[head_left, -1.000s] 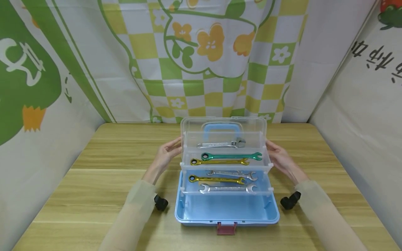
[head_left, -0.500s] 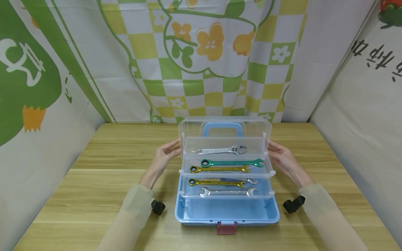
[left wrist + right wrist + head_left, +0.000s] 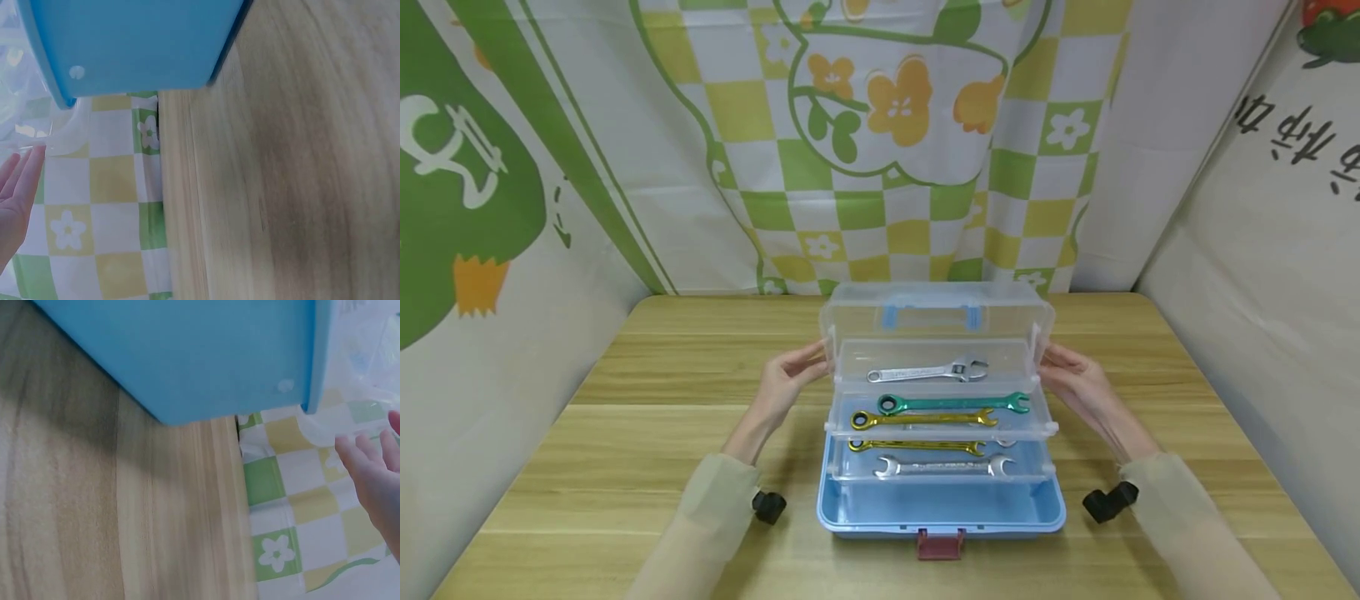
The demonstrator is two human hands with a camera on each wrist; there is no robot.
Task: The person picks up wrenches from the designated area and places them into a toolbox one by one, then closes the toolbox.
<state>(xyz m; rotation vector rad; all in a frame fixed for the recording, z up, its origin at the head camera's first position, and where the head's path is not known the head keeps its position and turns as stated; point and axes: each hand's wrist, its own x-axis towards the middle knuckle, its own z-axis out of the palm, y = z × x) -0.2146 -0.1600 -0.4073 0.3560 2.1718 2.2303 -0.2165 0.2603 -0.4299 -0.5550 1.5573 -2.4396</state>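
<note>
A blue toolbox (image 3: 940, 527) stands on the table with its clear lid (image 3: 857, 312) raised and its clear trays fanned out above the base. My left hand (image 3: 781, 383) is at the lid's left side, and my right hand (image 3: 1078, 383) is at its right side. In the left wrist view, straight fingers (image 3: 26, 174) touch the lid's edge. Extended fingers (image 3: 353, 453) reach the other edge in the right wrist view. An adjustable wrench (image 3: 917, 372), a green ratchet wrench (image 3: 955, 404), two gold ratchet wrenches and silver open-end wrenches lie in the trays.
A reddish latch (image 3: 940, 546) hangs off the toolbox's front. The wooden table (image 3: 647, 433) spreads out on both sides. Behind it hangs a checkered, flowered curtain (image 3: 895, 200), with printed cloth (image 3: 1262, 225) along the sides.
The lid has swung toward me, its handle tipping out of sight behind the top. The trays with the wrenches have sunk and drawn closer together. Both hands have moved slightly nearer with the lid.
</note>
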